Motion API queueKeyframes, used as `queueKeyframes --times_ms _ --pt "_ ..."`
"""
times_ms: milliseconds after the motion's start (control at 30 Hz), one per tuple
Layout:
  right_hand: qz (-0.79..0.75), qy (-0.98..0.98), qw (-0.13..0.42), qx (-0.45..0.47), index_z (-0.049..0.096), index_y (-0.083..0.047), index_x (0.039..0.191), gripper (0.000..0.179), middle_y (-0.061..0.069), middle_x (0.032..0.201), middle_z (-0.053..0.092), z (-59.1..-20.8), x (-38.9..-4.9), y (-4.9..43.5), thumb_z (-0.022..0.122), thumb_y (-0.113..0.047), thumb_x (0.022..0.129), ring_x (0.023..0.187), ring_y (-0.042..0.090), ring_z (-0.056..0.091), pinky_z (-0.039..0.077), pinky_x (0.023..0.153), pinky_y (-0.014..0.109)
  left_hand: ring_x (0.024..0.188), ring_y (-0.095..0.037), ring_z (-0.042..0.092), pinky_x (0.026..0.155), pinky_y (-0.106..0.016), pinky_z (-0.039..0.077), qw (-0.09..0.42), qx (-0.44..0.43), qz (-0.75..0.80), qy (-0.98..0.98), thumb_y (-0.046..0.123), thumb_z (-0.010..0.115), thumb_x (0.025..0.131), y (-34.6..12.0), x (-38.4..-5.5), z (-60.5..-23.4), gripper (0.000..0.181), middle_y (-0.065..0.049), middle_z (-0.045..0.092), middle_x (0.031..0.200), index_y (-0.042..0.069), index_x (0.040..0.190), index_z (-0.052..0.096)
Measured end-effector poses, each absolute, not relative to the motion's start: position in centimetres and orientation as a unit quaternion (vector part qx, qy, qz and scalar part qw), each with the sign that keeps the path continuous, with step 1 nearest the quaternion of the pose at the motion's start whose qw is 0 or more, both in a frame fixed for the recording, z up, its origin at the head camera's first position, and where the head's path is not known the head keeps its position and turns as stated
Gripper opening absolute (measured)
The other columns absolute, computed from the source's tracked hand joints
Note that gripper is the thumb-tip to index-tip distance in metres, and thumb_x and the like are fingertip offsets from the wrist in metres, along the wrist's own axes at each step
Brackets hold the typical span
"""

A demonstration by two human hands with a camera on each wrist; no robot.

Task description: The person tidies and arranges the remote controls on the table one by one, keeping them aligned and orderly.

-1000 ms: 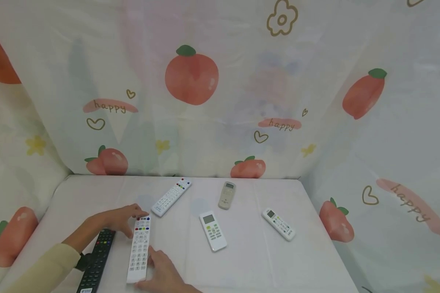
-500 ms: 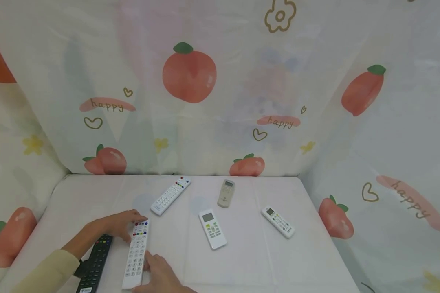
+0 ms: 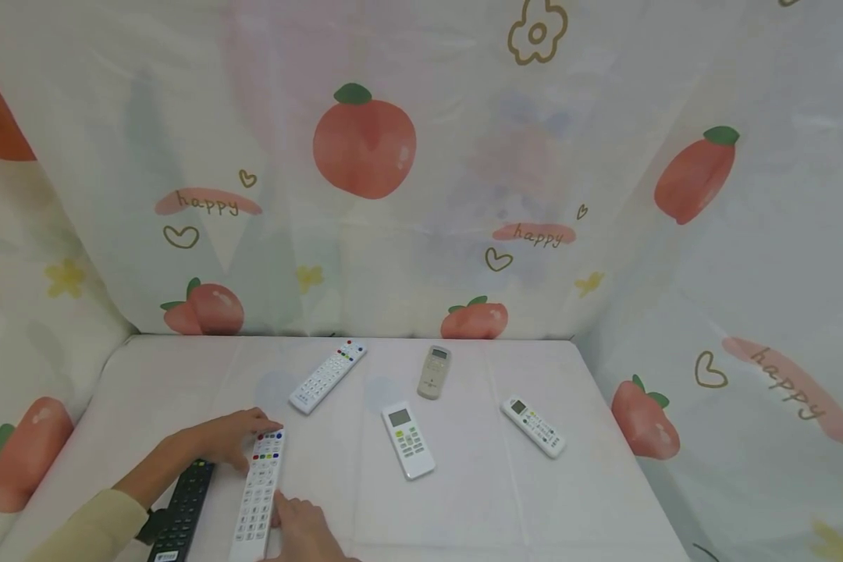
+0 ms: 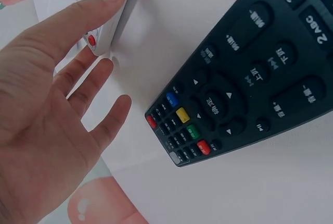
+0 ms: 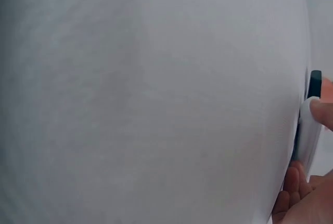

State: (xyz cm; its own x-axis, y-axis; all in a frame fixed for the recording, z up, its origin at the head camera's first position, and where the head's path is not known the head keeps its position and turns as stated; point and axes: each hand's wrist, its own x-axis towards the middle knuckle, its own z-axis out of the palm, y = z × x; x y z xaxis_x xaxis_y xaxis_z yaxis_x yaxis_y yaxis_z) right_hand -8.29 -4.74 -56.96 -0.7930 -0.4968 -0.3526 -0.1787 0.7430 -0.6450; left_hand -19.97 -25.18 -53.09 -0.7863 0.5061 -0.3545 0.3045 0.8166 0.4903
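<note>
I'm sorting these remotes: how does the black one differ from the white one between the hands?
Colour: the black remote has mostly dark keys, the white remote mostly pale ones. Contact: the left hand and right hand hold the white remote; no fingers touch the black remote. Both are long, with red, green, yellow and blue keys.

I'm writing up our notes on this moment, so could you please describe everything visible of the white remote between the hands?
The white remote is long, slim and plastic-looking, with rows of pale buttons and coloured ones near its far end. Face up, it slants slightly, right of the black remote. The left hand holds its far end; the right hand holds its near part. Its near end meets the head view's lower edge.
</note>
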Motion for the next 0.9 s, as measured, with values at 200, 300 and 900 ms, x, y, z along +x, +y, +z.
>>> queueKeyframes --times_ms 200,300,900 --pt "-0.293 0.896 0.271 -0.195 0.047 -0.009 0.147 0.087 -0.005 0.125 0.06 -57.1 -8.2 -4.9 0.084 -0.046 0.078 0.115 0.008 0.053 0.045 0.102 0.035 0.111 -0.031 0.054 0.1 -0.058 0.044 0.244 0.216 0.208 0.922 0.009 0.092 0.064 -25.1 -19.5 -52.7 0.076 -0.005 0.056 0.121 0.01 0.135 0.062" --pt "-0.292 0.894 0.281 -0.192 0.047 -0.01 0.147 0.087 -0.006 0.125 0.061 -57.0 -8.2 -4.9 0.084 -0.047 0.078 0.116 0.008 0.053 0.044 0.103 0.035 0.112 -0.03 0.053 0.101 -0.057 0.044 0.244 0.214 0.205 0.923 0.01 0.092 0.065 -25.3 -19.4 -53.0 0.076 -0.005 0.056 0.122 0.011 0.135 0.062" --pt "-0.235 0.908 0.227 -0.262 0.05 -0.005 0.142 0.086 -0.021 0.092 0.048 -56.5 -7.7 -5.0 0.085 -0.047 0.076 0.085 -0.001 0.044 0.047 0.086 0.026 0.111 -0.031 0.053 0.1 -0.058 0.045 0.237 0.213 0.205 0.925 0.006 0.092 0.064 -25.2 -18.5 -52.7 0.077 -0.007 0.056 0.123 0.008 0.135 0.062"
